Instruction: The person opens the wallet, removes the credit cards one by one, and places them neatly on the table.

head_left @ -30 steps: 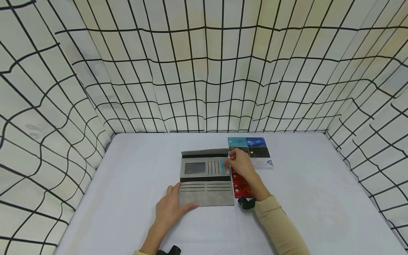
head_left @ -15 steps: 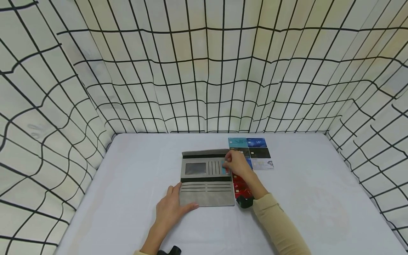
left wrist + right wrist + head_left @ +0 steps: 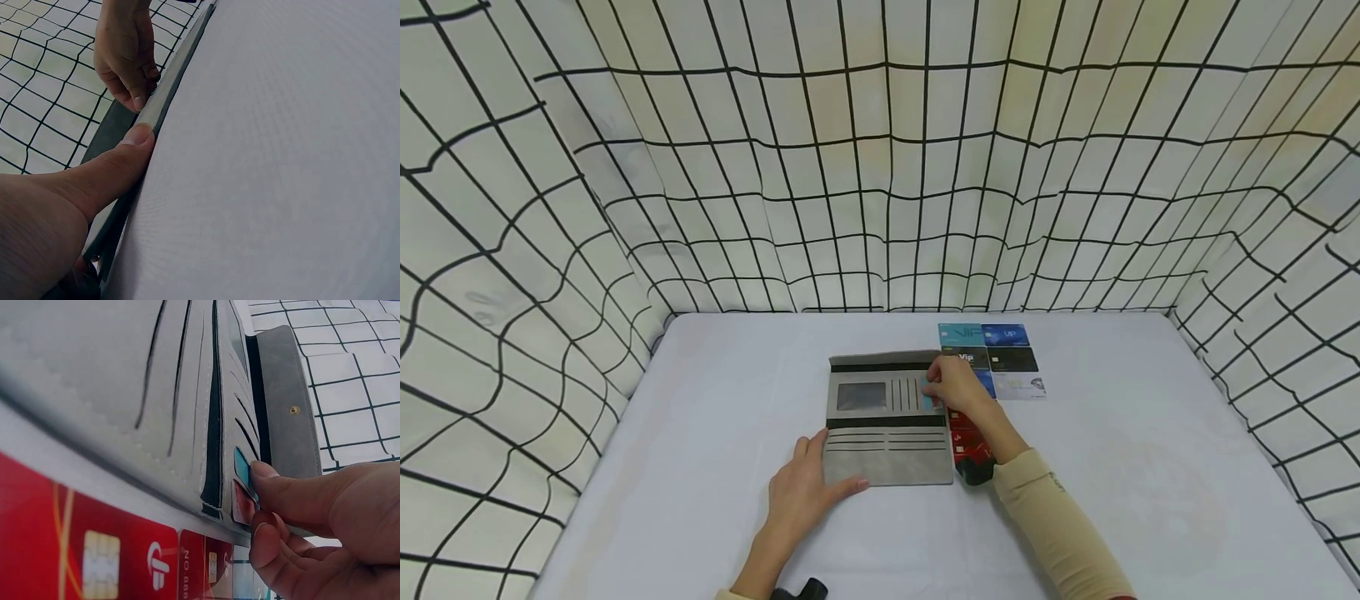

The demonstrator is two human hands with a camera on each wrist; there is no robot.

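A grey wallet lies unfolded on the white-covered table, with its card slots showing. My left hand rests at its lower left corner, fingers along the left edge; the thumb presses the bottom edge in the left wrist view. At the right end of the upper slots, my right hand pinches a card. In the right wrist view its thumb lies against a teal card in a slot, and a curled finger is right at a red card beside it. The finger pads are partly hidden.
Red cards lie in a column along the wallet's right edge, partly under the right wrist. Behind them are a teal card, a blue card, a black card and a white card. Black netting surrounds the table.
My right hand has shifted slightly left over the wallet's right slots, covering more of the red card. More of the black card behind it shows. The left hand stays in place.
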